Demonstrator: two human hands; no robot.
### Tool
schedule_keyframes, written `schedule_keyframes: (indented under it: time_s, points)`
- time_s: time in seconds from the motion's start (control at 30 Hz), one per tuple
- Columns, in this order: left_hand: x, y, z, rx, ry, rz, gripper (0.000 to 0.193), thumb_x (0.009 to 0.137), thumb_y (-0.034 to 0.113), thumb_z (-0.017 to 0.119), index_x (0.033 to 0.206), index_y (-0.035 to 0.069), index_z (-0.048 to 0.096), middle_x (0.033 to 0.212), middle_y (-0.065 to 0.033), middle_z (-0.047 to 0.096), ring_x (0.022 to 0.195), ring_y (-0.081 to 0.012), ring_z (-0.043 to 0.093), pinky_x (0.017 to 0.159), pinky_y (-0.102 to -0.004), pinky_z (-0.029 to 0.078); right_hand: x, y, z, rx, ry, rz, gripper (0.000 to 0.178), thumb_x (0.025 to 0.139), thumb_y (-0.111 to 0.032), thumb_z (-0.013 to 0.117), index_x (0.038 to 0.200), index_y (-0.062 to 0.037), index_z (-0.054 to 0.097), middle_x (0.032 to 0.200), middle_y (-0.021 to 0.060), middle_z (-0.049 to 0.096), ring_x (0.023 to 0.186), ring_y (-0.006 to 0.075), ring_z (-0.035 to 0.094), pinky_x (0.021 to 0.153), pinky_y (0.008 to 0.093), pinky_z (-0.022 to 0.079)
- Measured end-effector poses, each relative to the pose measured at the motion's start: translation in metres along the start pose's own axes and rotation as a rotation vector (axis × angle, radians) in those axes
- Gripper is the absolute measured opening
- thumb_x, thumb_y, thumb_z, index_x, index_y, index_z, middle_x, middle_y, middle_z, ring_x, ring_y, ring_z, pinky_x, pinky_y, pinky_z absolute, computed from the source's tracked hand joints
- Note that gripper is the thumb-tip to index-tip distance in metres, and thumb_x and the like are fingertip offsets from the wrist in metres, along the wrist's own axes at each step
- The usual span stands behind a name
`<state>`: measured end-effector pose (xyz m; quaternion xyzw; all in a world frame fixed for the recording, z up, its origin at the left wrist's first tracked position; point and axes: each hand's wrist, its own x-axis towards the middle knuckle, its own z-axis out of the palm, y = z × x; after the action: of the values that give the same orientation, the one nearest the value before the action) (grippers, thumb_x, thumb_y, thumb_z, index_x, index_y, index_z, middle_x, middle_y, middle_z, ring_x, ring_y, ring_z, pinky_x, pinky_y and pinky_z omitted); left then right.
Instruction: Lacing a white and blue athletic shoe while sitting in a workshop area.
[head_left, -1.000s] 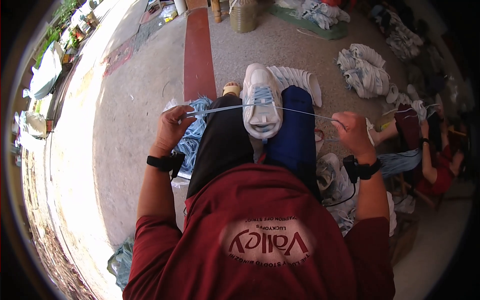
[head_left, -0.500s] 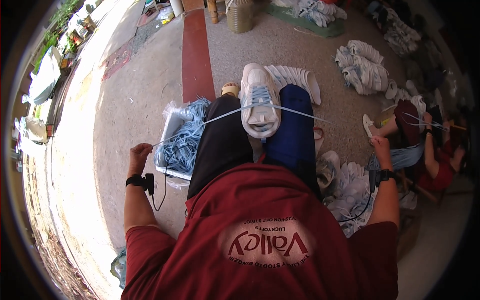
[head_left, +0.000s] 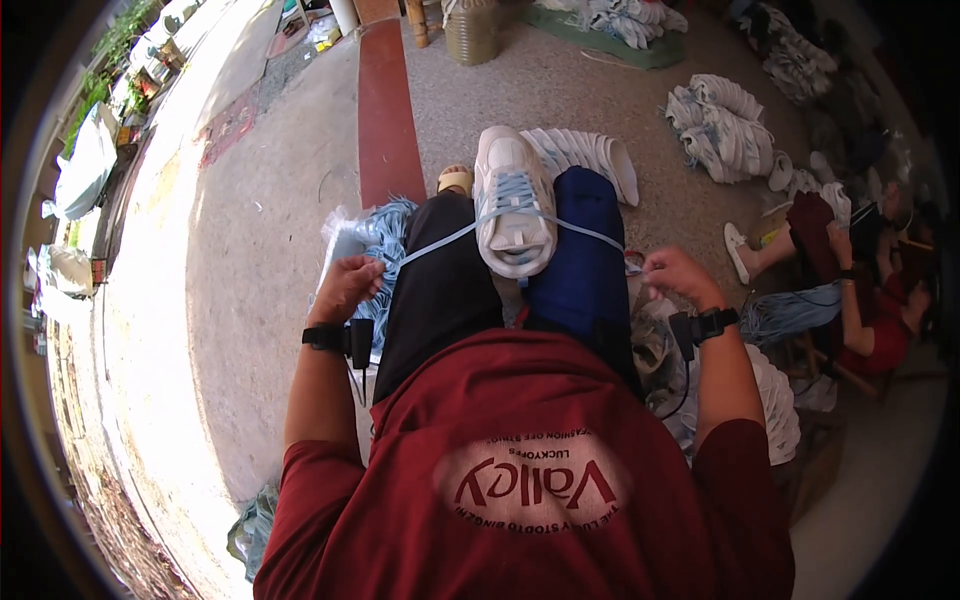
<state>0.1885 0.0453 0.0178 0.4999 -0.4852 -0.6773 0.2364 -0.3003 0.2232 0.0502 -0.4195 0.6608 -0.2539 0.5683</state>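
A white sneaker [head_left: 515,235] rests between my thighs, its toe pointing away from me. A pale blue shoelace [head_left: 515,188] zigzags through its upper eyelets, and the two loose ends spread out sideways over my legs. My left hand [head_left: 350,285] is closed in a pinch on the left end, beside my dark trouser leg and over the box of laces. On the other side, my right hand [head_left: 683,275] pinches the right end beyond the blue cloth [head_left: 578,270] on my right thigh. The exact lace tips are too small to make out.
A box [head_left: 330,262] heaped with blue laces stands left of my leg. Beyond the sneaker lies a row of white shoe pieces [head_left: 590,160]. More piles of white shoes [head_left: 715,125] sit at right. Another person [head_left: 860,310] works there with a bundle of blue laces [head_left: 790,312].
Both hands have come inward from far out at the sides, and forward a little. The lace, stretched taut before, now sags over my thighs. The sneaker stays in place.
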Motion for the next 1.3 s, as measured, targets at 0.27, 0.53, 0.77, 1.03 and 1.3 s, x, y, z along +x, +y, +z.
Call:
schedule_keyframes:
  time_s: [0.27, 0.53, 0.77, 1.03, 1.3]
  points:
    - [0.052, 0.051, 0.107, 0.119, -0.527, 0.062, 0.012, 0.083, 0.019, 0.066, 0.083, 0.008, 0.064, 0.074, 0.0015, 0.063, 0.066, -0.0055, 0.057, 0.060, -0.0168, 0.045, 0.103, -0.068, 0.087, -0.148, 0.294, -0.703, 0.007, 0.072, 0.001, 0.063, 0.066, 0.0030, 0.059, 0.062, 0.0038, 0.057, 0.070, 0.0139, 0.060, 0.077, 0.0311, 0.047]
    - [0.068, 0.044, 0.118, -0.217, -0.275, 0.139, 0.007, 0.085, 0.010, 0.062, 0.078, 0.007, 0.061, 0.100, -0.0033, 0.064, 0.083, -0.0078, 0.058, 0.070, -0.0187, 0.047, 0.126, -0.071, 0.112, 0.436, 0.540, -0.637, 0.007, 0.071, 0.000, 0.066, 0.070, 0.0035, 0.059, 0.061, 0.0084, 0.056, 0.066, 0.0096, 0.055, 0.068, 0.0278, 0.046]
    - [0.069, 0.037, 0.116, -0.261, -0.339, 0.210, 0.008, 0.084, 0.012, 0.063, 0.083, 0.004, 0.064, 0.100, -0.0018, 0.063, 0.083, -0.0072, 0.056, 0.070, -0.0189, 0.046, 0.117, -0.077, 0.117, -0.173, 0.721, -0.639, 0.009, 0.070, -0.002, 0.062, 0.067, 0.0029, 0.055, 0.067, 0.0173, 0.059, 0.061, 0.0289, 0.058, 0.055, 0.0339, 0.042]
    - [0.069, 0.031, 0.130, -0.091, -0.175, 0.315, 0.014, 0.083, 0.014, 0.065, 0.073, 0.008, 0.059, 0.072, 0.0033, 0.058, 0.062, -0.0036, 0.049, 0.057, -0.0171, 0.039, 0.108, -0.073, 0.135, -0.467, 0.886, -0.725, 0.009, 0.073, -0.008, 0.061, 0.073, -0.0001, 0.058, 0.066, 0.0172, 0.056, 0.067, 0.0331, 0.057, 0.063, 0.0412, 0.045]
    - [0.068, 0.032, 0.146, -0.202, -0.102, 0.331, 0.018, 0.085, 0.015, 0.062, 0.070, 0.007, 0.058, 0.062, 0.0040, 0.053, 0.056, -0.0031, 0.046, 0.053, -0.0168, 0.037, 0.106, -0.066, 0.141, -0.484, 0.890, -0.711, 0.011, 0.074, -0.005, 0.056, 0.082, 0.0017, 0.060, 0.076, 0.0205, 0.057, 0.076, 0.0379, 0.056, 0.069, 0.0429, 0.045]
